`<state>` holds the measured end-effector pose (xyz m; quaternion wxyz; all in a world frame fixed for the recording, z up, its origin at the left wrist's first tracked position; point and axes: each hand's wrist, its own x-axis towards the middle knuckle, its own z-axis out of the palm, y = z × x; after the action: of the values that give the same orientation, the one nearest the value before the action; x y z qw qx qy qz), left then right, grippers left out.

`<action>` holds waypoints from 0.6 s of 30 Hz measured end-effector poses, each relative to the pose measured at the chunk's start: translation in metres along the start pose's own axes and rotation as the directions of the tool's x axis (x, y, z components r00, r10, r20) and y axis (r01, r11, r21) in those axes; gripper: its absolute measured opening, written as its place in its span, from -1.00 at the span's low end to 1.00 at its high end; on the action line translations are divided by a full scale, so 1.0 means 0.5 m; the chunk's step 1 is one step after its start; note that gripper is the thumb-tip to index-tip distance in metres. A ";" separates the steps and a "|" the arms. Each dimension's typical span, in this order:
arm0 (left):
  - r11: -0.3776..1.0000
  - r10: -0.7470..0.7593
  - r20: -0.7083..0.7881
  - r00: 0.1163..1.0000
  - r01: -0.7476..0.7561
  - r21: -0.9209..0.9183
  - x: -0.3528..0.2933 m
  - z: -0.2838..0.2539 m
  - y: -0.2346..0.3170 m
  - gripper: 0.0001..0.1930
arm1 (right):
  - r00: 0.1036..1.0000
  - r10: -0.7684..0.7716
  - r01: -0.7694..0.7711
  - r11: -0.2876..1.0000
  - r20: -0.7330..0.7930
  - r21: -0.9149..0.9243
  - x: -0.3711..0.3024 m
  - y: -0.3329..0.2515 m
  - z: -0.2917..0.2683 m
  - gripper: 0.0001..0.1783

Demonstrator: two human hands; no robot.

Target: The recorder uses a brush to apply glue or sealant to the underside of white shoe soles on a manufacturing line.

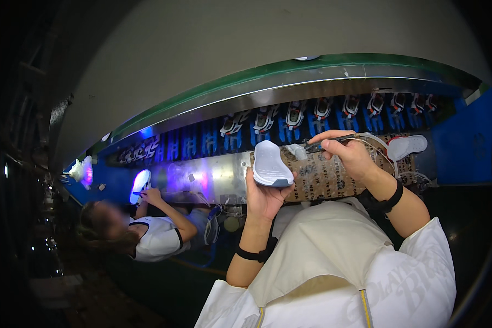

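My left hand (267, 199) holds up a pale grey-white shoe sole (268, 162) by its lower end, fingers wrapped beneath it. The sole's hollow inner face is toward me, and a darker grey band edges its bottom end. Just to its right, my right hand (346, 155) grips a thin dark-handled brush (329, 143), its pale end pointing left toward the sole. A crumpled whitish piece lies around that end, so I cannot make out the bristles clearly. The brush and sole look apart. Another white sole (408, 146) lies on the bench to the right of my right hand.
Brown printed cardboard (328, 177) covers the bench before me, beside a bare metal stretch (224, 177). Behind runs a row of shoe uppers (295, 115) on blue supports. White tubing (374, 141) loops at right. A co-worker (158, 235) at left holds a sole near a purple-lit lamp (82, 171).
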<state>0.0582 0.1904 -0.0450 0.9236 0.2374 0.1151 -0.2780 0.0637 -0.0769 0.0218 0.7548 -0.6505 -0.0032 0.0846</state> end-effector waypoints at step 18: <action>0.978 -0.044 -0.282 0.958 -0.016 -0.206 -0.015 0.013 0.012 -0.22 | 0.993 0.108 -0.100 0.984 -0.047 0.148 -0.009 0.050 0.008 -0.66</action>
<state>0.0562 0.1950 -0.0345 0.9150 0.1771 0.2769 -0.2340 0.0556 -0.0700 -0.0016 0.7945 -0.5951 0.0578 0.1062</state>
